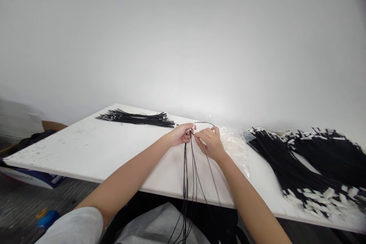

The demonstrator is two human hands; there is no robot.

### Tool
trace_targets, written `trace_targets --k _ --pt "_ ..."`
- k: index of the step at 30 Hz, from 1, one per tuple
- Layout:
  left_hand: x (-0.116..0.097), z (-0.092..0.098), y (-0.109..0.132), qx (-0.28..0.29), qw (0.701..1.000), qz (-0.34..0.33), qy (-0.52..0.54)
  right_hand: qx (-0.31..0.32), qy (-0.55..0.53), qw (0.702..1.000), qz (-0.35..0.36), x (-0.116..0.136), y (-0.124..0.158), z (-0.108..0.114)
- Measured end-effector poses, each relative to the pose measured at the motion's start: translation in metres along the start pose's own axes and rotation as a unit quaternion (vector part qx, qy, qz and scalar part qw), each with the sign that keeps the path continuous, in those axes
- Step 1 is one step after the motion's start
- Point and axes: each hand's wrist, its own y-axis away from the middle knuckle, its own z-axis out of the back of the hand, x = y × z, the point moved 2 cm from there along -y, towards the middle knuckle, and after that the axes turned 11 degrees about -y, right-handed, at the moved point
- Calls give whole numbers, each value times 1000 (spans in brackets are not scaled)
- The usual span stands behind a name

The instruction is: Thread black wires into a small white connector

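Observation:
Several thin black wires hang down from my two hands, over the table's front edge and onto my lap. My left hand is closed around their upper ends. Close beside it, my right hand pinches one of the black wires. A strand of black wire arches above and between both hands. What sits right at the fingertips is too small to make out. Behind my left hand lies a bundle of black wires, with small white pieces at its right end.
On the white table, a clear plastic bag lies right of my hands. Farther right are large piles of black wires with white connectors. A box stands below the left edge, and a blue object lies on the floor.

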Motion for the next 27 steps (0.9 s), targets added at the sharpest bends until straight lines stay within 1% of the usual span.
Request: trace_targets --k 2,3,5,7,9,11,14,16,18,19,21,24,27 --pt "1 1 0 -6 1000 2 0 -22 -77 996 -41 -1 -1 3" --pt "1 1 0 -9 1000 4 -1 -42 -123 989 -65 -2 -1 5" --pt "1 1 -1 -18 1000 6 -2 -97 -217 962 -131 -7 -1 8" --pt "2 2 -2 -30 999 11 -6 -174 -301 913 -214 -14 0 10" --pt "2 4 -4 -43 999 15 -11 -260 -366 847 -284 -22 1 12" --pt "3 5 -5 -53 998 17 -16 -342 -416 778 -325 -30 2 15" --pt "2 6 -5 -60 998 20 -28 -432 -466 689 -348 -41 3 23" --pt "2 6 -4 -61 997 21 -40 -470 -496 645 -341 -49 4 30" --pt "3 6 -4 -64 996 20 -53 -488 -530 612 -325 -55 6 37" --pt "3 6 -4 -65 996 20 -59 -490 -542 604 -319 -57 7 40" --pt "3 6 -4 -70 995 18 -68 -482 -553 600 -319 -59 8 45" --pt "3 6 -4 -71 995 14 -75 -440 -559 607 -354 -56 7 45" --pt "3 6 -3 -74 994 12 -77 -366 -560 629 -396 -47 5 39"
